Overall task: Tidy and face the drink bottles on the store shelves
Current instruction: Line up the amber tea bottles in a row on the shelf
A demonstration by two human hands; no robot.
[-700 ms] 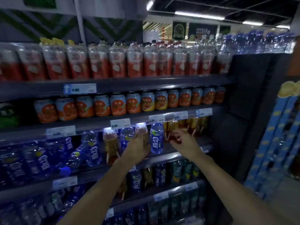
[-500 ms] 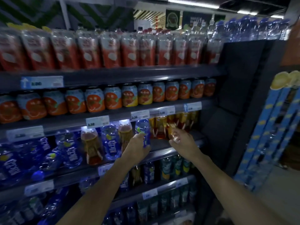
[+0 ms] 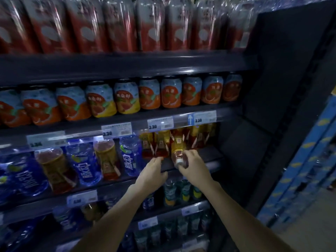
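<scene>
On the third shelf (image 3: 212, 153) stand yellow-labelled amber tea bottles and blue water bottles. My right hand (image 3: 192, 165) grips one tea bottle (image 3: 179, 151) that is tipped forward, its cap end toward me. My left hand (image 3: 151, 174) reaches to the foot of the neighbouring tea bottles (image 3: 157, 144), fingertips at their base; whether it grips one I cannot tell. A blue water bottle (image 3: 130, 155) stands just left of that hand, with another tea bottle (image 3: 107, 159) and blue bottle (image 3: 83, 162) mixed further left.
Orange fruit cans (image 3: 149, 93) fill the shelf above and red-labelled bottles (image 3: 118, 24) the top shelf. Price tags (image 3: 160, 123) line the shelf edges. Dark bottles (image 3: 181, 191) sit on the shelves below. A blue packaged display (image 3: 309, 160) stands at the right, past the dark end panel.
My left hand let go of the blue water bottle and moved right to the tea bottles. My right hand has tipped a tea bottle forward. The view moved closer and lower.
</scene>
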